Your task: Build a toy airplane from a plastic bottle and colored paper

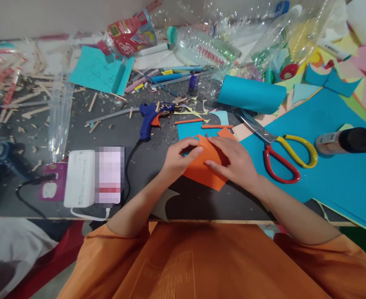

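An orange sheet of paper (pixel 207 166) sits between my two hands, bent upward along its far side. My left hand (pixel 181 155) grips its left edge, thumb towards the middle and fingers curled. Around its right side closes my right hand (pixel 237 160), with the thumb low on the sheet and the fingers at the top edge. Just beyond lie two thin orange paper rolls (pixel 189 121) and a piece of blue paper (pixel 184 131). To the right rest large scissors (pixel 268 139) with one red and one yellow handle.
A blue glue gun (pixel 150 118) lies at centre left, its cord running past a phone (pixel 109 174) and a white power bank (pixel 79 178). Plastic bottles (pixel 201 45) crowd the back. A blue-wrapped bottle (pixel 251 93), blue card sheets (pixel 335 178) and a black-capped bottle (pixel 345 141) occupy the right.
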Demonstrator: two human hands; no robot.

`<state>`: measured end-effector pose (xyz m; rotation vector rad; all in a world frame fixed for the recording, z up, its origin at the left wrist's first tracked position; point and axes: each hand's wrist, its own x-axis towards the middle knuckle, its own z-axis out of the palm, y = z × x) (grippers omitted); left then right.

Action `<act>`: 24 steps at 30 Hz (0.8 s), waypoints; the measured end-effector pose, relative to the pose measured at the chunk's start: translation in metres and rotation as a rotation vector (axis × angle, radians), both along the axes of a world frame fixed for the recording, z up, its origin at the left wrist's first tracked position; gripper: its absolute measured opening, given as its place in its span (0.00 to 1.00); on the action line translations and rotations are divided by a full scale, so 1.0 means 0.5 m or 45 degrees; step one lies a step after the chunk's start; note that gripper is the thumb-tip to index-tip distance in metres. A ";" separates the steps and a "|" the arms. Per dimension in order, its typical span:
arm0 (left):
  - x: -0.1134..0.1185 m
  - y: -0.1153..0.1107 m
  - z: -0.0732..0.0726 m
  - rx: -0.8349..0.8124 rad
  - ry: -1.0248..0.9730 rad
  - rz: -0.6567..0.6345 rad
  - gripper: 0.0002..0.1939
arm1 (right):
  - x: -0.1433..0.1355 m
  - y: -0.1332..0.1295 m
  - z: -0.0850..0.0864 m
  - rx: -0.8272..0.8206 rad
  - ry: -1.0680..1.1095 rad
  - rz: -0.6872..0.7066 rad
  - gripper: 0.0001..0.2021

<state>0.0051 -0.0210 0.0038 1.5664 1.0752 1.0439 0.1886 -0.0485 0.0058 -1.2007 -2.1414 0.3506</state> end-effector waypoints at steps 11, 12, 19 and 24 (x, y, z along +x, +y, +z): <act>-0.004 -0.003 -0.007 -0.138 -0.134 0.017 0.14 | 0.000 0.001 0.007 -0.570 0.495 -0.047 0.12; -0.003 -0.005 -0.006 -0.140 -0.109 0.029 0.13 | 0.000 0.001 0.006 -0.602 0.516 -0.048 0.12; 0.000 -0.011 -0.003 -0.064 0.021 0.110 0.10 | -0.002 0.002 0.001 -0.721 0.615 -0.075 0.12; 0.003 -0.015 -0.005 -0.038 0.054 0.139 0.10 | -0.006 0.003 0.004 -0.759 0.628 -0.108 0.09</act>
